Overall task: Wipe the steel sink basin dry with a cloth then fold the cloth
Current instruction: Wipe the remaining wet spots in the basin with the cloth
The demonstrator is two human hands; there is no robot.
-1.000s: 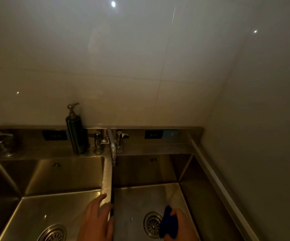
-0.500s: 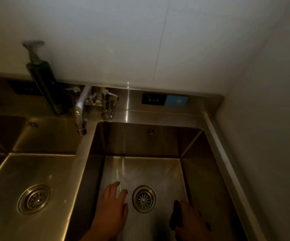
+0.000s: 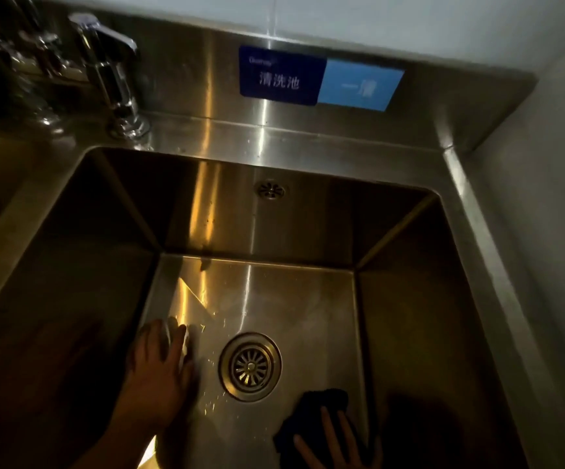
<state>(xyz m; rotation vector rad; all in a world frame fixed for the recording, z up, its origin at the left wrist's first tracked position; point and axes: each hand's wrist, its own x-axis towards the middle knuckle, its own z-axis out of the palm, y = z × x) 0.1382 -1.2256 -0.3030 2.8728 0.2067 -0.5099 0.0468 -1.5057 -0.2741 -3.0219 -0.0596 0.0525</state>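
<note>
Down on the floor of the steel sink basin (image 3: 274, 228), to the right of the drain (image 3: 250, 366) and nearer the viewer, the cloth (image 3: 321, 401) is lying dark and bunched. The right hand (image 3: 337, 446) is pressing on its near part with fingers spread straight: grip released, nothing pinched, palm partly cut off by the frame edge. The left hand (image 3: 159, 374) is resting flat on the floor on the other side of the drain, fingers straight and pointing toward the back wall, grip also released, holding nothing. Key relation: the cloth is sitting under and just ahead of the right fingers, so the right hand is clearly the nearer one; the left is well apart, with the drain between. The cloth is crumpled, so it is showing no clear long axis, only bulging toward the back wall. Bright specks that look like droplets are showing around the drain and by the left fingertips, so I am judging the wiping as barely begun and the folding as not yet started. The next stroke is probably calling for a push forward or leftward past the drain. An overflow hole (image 3: 271, 190) is sitting in the back wall, with a faucet (image 3: 112, 72) and a blue label (image 3: 318, 79) behind the basin.
</note>
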